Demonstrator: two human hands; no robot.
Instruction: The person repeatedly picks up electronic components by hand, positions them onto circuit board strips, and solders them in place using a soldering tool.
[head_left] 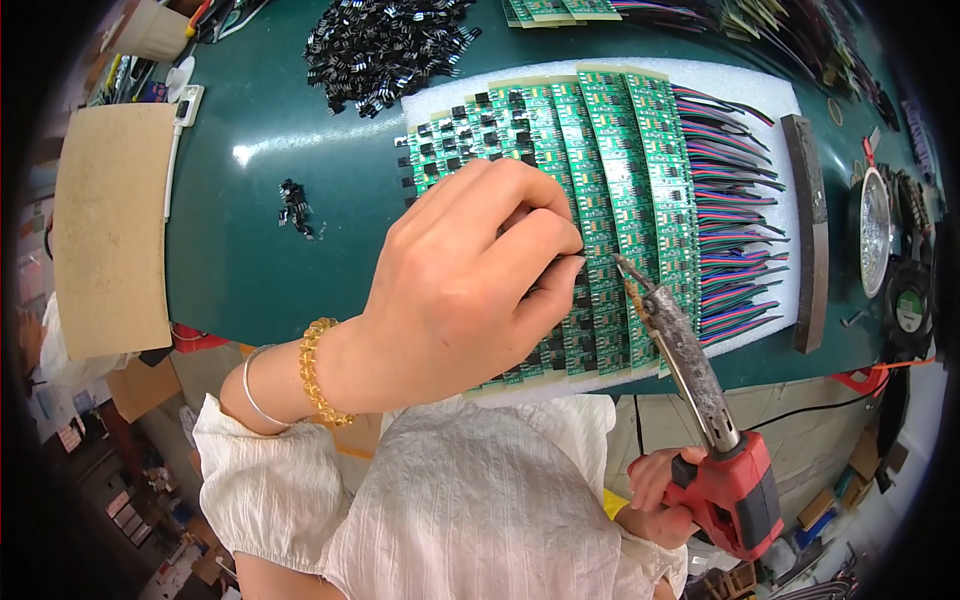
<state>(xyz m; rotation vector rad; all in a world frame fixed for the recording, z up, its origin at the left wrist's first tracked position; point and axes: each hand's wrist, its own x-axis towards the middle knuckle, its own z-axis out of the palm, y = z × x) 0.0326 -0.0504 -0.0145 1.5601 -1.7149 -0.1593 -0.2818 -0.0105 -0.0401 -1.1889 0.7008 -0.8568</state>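
Observation:
My left hand (470, 280) hovers over rows of small green circuit boards (610, 180) laid on a white foam sheet (740, 85). Its fingers are curled and pinched together at the boards; what they pinch is too small to tell. My right hand (655, 495) grips the red handle of a soldering iron (700, 400). The iron's tip (622, 262) points up-left, close to my left fingertips, above the boards. Coloured wires (735, 210) run off the boards to the right.
A pile of small black components (385, 45) lies at the back of the green table (260, 230), with a few loose ones (295, 205) at the left. A dark bar (808, 230) edges the foam on the right. A tan board (110, 225) sits left.

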